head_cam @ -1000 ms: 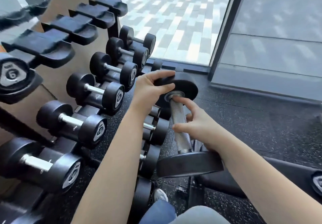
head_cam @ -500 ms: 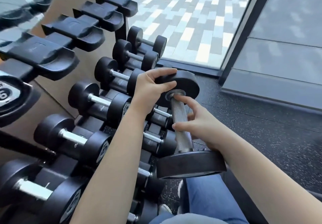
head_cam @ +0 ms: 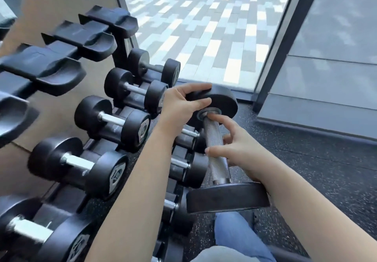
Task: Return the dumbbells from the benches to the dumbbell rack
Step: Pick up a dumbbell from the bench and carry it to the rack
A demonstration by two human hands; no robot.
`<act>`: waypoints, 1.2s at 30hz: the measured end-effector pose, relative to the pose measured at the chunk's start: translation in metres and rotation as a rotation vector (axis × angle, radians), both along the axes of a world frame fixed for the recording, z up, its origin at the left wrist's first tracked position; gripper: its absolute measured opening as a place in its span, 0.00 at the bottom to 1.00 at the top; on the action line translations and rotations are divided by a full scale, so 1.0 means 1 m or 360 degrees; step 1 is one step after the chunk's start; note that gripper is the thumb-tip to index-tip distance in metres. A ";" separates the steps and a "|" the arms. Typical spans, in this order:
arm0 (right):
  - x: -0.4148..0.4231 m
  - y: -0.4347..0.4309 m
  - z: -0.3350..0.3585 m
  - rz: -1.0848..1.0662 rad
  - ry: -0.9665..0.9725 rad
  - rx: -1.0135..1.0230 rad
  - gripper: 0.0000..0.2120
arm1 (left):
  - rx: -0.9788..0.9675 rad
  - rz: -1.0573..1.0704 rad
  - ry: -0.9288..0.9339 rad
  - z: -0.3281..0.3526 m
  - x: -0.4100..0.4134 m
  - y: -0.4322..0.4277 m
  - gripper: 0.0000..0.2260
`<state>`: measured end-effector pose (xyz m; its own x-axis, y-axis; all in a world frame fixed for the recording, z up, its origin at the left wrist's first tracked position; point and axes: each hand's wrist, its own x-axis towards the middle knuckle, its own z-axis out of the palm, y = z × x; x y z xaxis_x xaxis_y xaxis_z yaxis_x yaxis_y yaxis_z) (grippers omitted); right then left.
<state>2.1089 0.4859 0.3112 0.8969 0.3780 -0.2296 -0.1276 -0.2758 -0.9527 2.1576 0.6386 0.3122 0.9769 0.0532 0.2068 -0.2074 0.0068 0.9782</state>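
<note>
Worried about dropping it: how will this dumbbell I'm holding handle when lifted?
The dumbbell is probably heavy for its size, given thick solid-looking heads. Its knurled handle should resist slipping. Round heads would likely let it roll on flat floor.

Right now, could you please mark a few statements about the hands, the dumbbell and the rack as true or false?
1. The left hand grips the far head of the held dumbbell. True.
2. The right hand holds the dumbbell's near head. False: it curls round the knurled handle.
3. Every upper cradle on the rack holds a dumbbell. False: at least three upper cradles are empty.
4. Racked dumbbells sit on the tier below those cradles. True.
</note>
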 end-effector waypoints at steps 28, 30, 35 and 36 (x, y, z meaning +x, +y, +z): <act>0.388 -0.142 0.045 0.0116 -0.0041 -0.0100 0.32 | -0.0064 0.0053 -0.0008 0.044 0.381 -0.138 0.15; 0.398 -0.142 0.043 0.0129 -0.0050 -0.0101 0.32 | -0.0082 0.0064 -0.0020 0.044 0.388 -0.138 0.15; 0.422 -0.133 0.040 0.0164 -0.0037 -0.0077 0.31 | -0.0087 0.0100 -0.0057 0.038 0.410 -0.127 0.16; 0.427 -0.129 0.040 0.0171 -0.0037 -0.0075 0.31 | -0.0093 0.0109 -0.0062 0.037 0.414 -0.123 0.16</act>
